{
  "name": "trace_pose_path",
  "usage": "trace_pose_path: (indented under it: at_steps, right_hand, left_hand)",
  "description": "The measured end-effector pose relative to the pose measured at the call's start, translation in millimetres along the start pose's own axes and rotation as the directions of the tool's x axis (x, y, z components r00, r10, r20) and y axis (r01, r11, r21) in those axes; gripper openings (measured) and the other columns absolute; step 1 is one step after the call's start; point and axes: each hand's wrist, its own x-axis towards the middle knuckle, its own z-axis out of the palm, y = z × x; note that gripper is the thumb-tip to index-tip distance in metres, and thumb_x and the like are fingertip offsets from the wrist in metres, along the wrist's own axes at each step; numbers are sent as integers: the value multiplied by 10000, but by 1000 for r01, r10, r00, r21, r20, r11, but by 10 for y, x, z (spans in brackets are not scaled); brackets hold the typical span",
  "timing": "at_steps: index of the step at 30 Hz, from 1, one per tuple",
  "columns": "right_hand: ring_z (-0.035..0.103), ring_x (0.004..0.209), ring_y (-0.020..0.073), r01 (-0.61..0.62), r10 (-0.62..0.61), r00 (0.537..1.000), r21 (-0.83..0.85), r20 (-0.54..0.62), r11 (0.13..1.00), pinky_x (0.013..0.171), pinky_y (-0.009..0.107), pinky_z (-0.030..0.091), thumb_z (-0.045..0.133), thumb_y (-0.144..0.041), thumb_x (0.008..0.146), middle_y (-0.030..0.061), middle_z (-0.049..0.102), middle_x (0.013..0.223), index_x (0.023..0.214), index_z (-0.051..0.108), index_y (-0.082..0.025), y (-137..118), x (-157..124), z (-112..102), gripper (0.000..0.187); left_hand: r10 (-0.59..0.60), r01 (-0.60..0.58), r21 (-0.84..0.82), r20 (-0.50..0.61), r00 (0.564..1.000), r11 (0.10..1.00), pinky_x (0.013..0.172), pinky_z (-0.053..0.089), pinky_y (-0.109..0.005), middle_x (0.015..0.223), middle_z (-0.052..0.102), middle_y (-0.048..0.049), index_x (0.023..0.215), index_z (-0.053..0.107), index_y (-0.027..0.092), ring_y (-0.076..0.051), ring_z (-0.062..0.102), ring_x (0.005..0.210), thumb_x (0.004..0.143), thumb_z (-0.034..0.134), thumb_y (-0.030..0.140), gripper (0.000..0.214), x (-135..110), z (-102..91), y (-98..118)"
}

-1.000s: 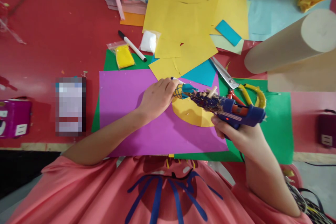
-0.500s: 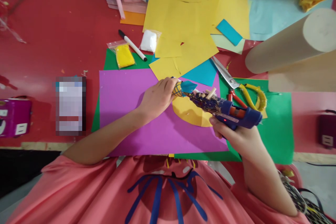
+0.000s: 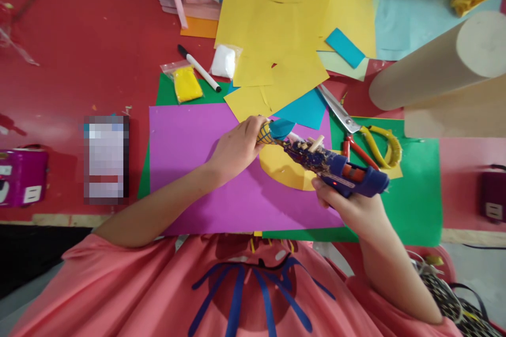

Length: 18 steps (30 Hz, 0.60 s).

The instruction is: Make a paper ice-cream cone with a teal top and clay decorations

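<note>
My left hand [image 3: 237, 146] is closed around a small yellow paper cone [image 3: 265, 135] with blue grid lines, and a teal paper piece [image 3: 283, 128] sticks out of its end. My right hand [image 3: 348, 208] grips a blue hot glue gun [image 3: 343, 169] crusted with old glue. The gun's nozzle touches the cone beside the teal piece. Both hands hover over a purple sheet [image 3: 190, 152], and a yellow half-circle cutout [image 3: 284, 171] lies under the gun.
Scissors [image 3: 358, 129] with yellow and red handles lie right of the gun on green paper [image 3: 415, 195]. Yellow sheets [image 3: 292, 16], a black marker [image 3: 200, 68], small bags of yellow and white material [image 3: 187, 84] and pens lie beyond. A cardboard tube [image 3: 435, 63] stands at right.
The glue gun and my right hand have shifted left, bringing the nozzle onto the cone. My left hand has turned the cone slightly and stays in place.
</note>
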Motion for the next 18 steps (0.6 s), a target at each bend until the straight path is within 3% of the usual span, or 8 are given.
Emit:
trace_pose_path:
  at_steps: [11, 18]
  right_hand:
    - [476, 454, 111, -3, 3, 1000, 8, 8, 1000, 428, 247, 398, 688, -323, 799, -15, 548, 511, 679, 602, -181, 25, -9, 3, 205]
    - [487, 470, 117, -6, 6, 1000, 5, 15, 1000, 440, 251, 414, 654, -315, 802, -4, 549, 507, 615, 553, -193, 7, 10, -2, 245]
  left_hand:
    - [-34, 37, -101, 29, 999, 994, 780, 551, -306, 1214, 658, -78, 1221, 462, 215, -238, 671, 1094, 843, 588, 136, 406, 16, -26, 23]
    - [-58, 64, -193, 40, 998, 979, 719, 516, -286, 1055, 671, -51, 1186, 429, 229, -211, 683, 903, 845, 560, 192, 367, 13, 5, -17]
